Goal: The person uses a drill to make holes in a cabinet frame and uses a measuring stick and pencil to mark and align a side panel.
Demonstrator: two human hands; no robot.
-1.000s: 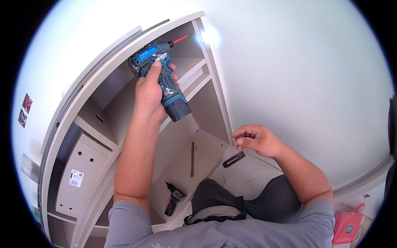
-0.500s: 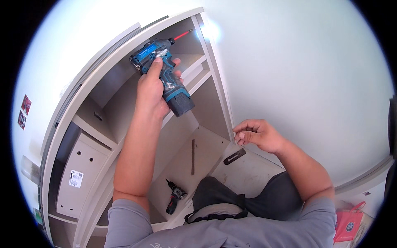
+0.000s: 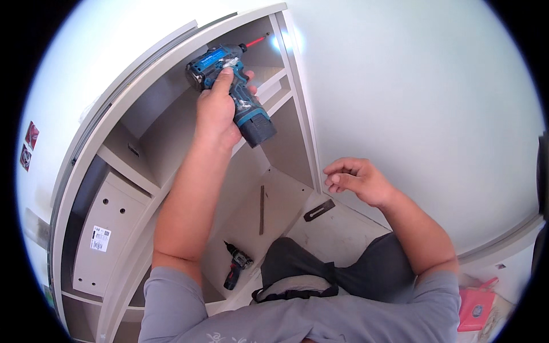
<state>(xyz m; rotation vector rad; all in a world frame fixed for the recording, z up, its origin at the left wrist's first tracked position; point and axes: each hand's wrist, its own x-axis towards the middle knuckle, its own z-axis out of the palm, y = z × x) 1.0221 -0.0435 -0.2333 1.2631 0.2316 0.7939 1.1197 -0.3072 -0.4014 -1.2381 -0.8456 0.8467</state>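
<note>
My left hand is wrapped round the grip of a teal and black cordless impact driver. Its long red bit points right, toward the upright side panel of a cabinet, and the tip appears apart from it. A bright patch of light falls on that panel and the wall near the tip. Lower down, my right hand is beside the foot of the same panel, its fingers curled and thumb pressed in. Whatever its fingers may hold is too small to make out.
The beige cabinet has open shelves. A second, black and red cordless drill and a thin strip lie on its bottom board. Near my knees lies a dark slotted metal plate. A red bag stands lower right.
My left hand and the impact driver have shifted slightly up and right, with the bit nearer the side panel. My right hand is almost unchanged. The whole view has tilted a little.
</note>
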